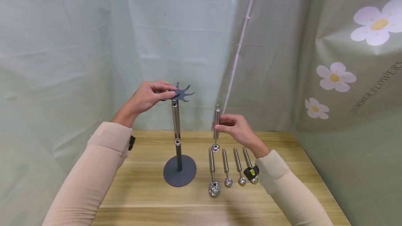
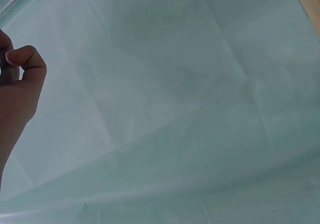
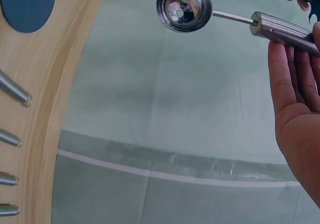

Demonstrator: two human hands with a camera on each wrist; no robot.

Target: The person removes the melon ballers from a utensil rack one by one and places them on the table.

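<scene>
Our left hand point(image 1: 147, 97) pinches the rack point(image 1: 179, 138) top, right hand point(image 1: 235, 128) pinches a scoop point(image 1: 216, 128) upright; a missed hook could drop it.

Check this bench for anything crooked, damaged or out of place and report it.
Nothing stands out. The stand is upright with one scoop hanging from it, four scoops lie in a neat row, the right hand holds another scoop upright, and the left hand pinches the stand's top.
</scene>
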